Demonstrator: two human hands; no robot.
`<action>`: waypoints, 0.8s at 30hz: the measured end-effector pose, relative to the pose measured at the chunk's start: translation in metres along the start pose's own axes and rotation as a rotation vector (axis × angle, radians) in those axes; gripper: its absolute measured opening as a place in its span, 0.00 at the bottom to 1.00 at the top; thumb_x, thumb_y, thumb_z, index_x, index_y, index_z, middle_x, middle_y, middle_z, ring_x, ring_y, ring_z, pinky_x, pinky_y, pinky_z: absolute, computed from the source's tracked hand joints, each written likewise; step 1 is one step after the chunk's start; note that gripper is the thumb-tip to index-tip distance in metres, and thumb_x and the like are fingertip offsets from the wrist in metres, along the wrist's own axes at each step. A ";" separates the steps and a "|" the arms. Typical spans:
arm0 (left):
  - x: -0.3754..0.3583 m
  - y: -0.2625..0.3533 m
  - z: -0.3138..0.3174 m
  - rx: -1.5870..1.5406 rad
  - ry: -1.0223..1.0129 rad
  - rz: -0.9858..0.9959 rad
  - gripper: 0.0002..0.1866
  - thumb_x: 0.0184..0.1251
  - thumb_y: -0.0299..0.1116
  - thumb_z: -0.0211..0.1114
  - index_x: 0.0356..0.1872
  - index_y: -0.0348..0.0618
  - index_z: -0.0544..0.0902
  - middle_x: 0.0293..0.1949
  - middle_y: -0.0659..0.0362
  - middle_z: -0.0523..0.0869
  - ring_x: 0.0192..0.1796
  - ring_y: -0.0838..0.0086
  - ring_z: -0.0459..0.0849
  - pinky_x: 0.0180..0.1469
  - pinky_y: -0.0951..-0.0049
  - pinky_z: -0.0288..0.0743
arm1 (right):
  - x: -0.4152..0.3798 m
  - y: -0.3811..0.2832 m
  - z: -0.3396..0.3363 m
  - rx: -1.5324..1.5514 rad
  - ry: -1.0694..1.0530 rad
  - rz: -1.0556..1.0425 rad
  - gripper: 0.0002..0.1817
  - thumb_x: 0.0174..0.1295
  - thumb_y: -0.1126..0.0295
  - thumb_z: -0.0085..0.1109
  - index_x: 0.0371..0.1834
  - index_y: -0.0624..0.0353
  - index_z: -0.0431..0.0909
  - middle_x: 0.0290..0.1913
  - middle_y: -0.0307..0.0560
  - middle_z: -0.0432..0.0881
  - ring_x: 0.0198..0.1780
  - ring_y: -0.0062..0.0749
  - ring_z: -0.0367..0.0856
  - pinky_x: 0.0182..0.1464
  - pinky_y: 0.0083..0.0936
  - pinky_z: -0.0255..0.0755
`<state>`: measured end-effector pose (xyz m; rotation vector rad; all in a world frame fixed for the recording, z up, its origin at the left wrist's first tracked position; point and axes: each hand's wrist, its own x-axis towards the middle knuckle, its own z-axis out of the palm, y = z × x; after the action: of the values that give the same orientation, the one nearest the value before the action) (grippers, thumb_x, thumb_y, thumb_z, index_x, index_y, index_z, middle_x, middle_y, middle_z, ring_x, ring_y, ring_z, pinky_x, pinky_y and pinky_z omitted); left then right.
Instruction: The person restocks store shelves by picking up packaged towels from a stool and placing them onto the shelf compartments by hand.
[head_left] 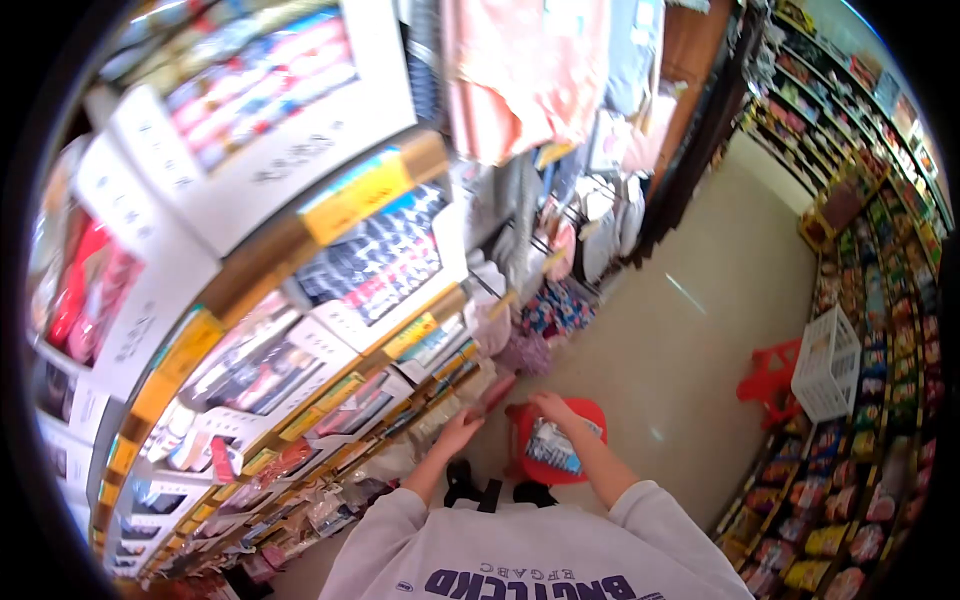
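My left hand is beside the lower shelf, close to a small pinkish item; whether it grips that item is too small to tell. Over the edge of a red stool hangs my right hand, its fingers small and blurred. On the stool's seat lies a dark patterned packet, just below my right hand and partly beside my forearm.
Shelves of boxed goods rise at the left, with hanging clothes above. Floor runs along the aisle. At the right are a white basket, another red stool and shelves of packaged goods.
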<state>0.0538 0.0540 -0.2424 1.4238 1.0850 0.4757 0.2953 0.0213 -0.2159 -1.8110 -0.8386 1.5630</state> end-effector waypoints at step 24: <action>-0.067 0.338 -0.124 -0.571 0.156 0.649 0.36 0.59 0.35 0.46 0.65 0.46 0.37 0.61 0.51 0.58 0.62 0.68 0.58 0.62 0.65 0.50 | -0.107 -0.352 0.105 0.946 -0.780 -0.666 0.25 0.56 0.68 0.48 0.57 0.57 0.57 0.41 0.45 0.72 0.45 0.32 0.72 0.49 0.27 0.65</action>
<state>0.0316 0.1207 0.1168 1.2027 0.5059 1.2693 0.1518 0.1601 0.1108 -0.1959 -0.7018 1.7248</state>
